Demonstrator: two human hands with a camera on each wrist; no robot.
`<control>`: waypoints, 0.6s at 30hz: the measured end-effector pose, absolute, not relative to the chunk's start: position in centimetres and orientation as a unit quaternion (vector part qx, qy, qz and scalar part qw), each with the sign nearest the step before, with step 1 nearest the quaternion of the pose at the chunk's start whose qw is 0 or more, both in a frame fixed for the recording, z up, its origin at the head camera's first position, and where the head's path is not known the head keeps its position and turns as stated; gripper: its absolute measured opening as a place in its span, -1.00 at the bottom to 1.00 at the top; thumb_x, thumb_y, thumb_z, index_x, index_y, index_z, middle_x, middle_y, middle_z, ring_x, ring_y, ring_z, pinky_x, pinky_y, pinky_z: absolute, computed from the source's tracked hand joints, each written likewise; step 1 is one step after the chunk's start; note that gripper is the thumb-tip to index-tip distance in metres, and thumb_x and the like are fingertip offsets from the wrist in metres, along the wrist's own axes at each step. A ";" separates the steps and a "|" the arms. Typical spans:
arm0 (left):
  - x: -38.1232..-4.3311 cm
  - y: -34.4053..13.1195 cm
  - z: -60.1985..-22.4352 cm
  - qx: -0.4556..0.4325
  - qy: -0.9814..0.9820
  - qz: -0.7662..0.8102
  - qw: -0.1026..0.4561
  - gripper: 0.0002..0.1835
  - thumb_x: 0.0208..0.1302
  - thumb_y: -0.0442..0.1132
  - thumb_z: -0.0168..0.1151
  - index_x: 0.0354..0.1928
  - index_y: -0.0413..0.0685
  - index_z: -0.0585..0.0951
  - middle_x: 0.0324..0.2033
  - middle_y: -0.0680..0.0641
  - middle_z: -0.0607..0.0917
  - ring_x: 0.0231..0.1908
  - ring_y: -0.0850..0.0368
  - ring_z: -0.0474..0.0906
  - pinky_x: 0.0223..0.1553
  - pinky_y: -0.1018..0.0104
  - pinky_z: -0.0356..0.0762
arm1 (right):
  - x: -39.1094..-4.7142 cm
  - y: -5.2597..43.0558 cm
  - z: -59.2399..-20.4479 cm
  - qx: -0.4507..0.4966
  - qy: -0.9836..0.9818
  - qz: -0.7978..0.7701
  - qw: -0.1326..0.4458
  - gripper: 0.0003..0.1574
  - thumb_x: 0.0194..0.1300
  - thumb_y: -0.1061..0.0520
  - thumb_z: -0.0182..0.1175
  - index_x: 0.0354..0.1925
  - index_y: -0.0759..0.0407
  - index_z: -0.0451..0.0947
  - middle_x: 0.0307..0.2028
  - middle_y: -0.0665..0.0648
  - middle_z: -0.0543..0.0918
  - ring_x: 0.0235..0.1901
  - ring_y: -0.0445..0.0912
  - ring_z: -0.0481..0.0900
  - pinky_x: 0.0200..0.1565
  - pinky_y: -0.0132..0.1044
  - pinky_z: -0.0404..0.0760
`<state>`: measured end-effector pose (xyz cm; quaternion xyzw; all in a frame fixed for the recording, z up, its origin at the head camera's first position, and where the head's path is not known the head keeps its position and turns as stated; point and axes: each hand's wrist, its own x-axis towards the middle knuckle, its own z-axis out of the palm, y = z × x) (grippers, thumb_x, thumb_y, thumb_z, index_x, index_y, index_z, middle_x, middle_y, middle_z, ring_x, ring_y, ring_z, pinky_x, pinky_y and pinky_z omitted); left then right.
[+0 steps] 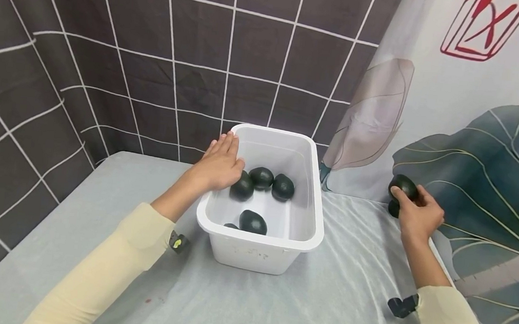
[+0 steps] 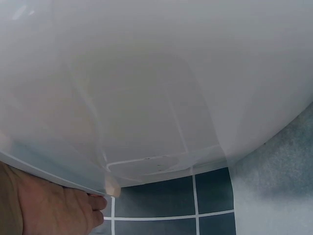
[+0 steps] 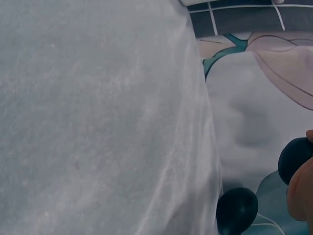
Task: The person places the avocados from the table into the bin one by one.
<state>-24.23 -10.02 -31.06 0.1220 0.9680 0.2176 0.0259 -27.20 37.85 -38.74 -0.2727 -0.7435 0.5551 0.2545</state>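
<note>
A white plastic tub (image 1: 259,240) stands on the cloth-covered table, with several dark green avocados (image 1: 253,222) lying on its floor. My left hand (image 1: 218,164) rests on the tub's left rim, its fingers extended forward; the left wrist view has this hand (image 2: 54,205) against the tub's outer wall (image 2: 146,88). Over at the right edge of the table, my right hand (image 1: 423,216) grips one avocado (image 1: 403,186) between thumb and fingers. Just below it, another avocado (image 1: 393,208) is partly hidden in the head view; the right wrist view shows it (image 3: 237,210) at the cloth's edge.
Behind the tub hangs a dark curtain (image 1: 205,39) with a white grid. A pale curtain with leaf prints (image 1: 477,165) borders the right side. The light grey-blue cloth (image 1: 346,283) has wrinkles near its right edge.
</note>
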 end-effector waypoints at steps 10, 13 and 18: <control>-24.3 -10.1 -31.2 0.122 0.968 0.218 0.022 -0.15 0.74 0.03 -0.37 0.82 -0.36 -0.18 0.85 -0.31 -0.28 0.87 -0.26 -0.38 0.87 -0.08 -0.43 | -27.3 37.2 -38.3 -0.261 -0.754 0.546 0.255 -0.01 0.31 -0.15 0.67 0.61 -0.14 0.56 0.56 0.09 0.63 0.47 -0.20 0.65 0.54 -0.35 0.58; -24.2 -10.1 -31.1 0.123 0.968 0.219 0.021 -0.15 0.73 0.03 -0.36 0.82 -0.36 -0.17 0.85 -0.32 -0.28 0.86 -0.27 -0.37 0.88 -0.10 -0.41 | -27.2 37.1 -38.4 -0.266 -0.750 0.552 0.250 -0.02 0.33 -0.15 0.66 0.62 -0.17 0.55 0.58 0.08 0.61 0.51 -0.19 0.62 0.57 -0.31 0.55; -24.1 -10.0 -31.0 0.123 0.968 0.219 0.022 -0.15 0.73 0.02 -0.35 0.82 -0.36 -0.17 0.85 -0.32 -0.28 0.87 -0.27 -0.38 0.88 -0.10 -0.42 | -27.2 37.0 -38.6 -0.268 -0.743 0.561 0.248 -0.04 0.37 -0.14 0.63 0.63 -0.19 0.53 0.60 0.08 0.57 0.54 -0.16 0.58 0.60 -0.25 0.52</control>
